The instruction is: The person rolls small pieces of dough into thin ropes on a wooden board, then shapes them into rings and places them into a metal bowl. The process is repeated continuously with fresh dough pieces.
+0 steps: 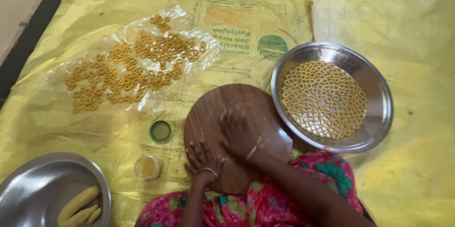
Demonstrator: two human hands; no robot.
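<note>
Yellow sheet (379, 9) under round wooden board (213, 108), ring-filled steel plate (379, 89) beside it.

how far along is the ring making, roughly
Done: many small dough rings fill the steel plate, and more lie on the clear plastic sheet. In hand: the right hand and left hand press on the round wooden board; motion blur hides any dough under them. Left: several dough logs wait in the other steel plate.

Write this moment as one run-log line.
left hand flat on round wooden board | right hand pressing board | steel plate of dough rings beside
</note>
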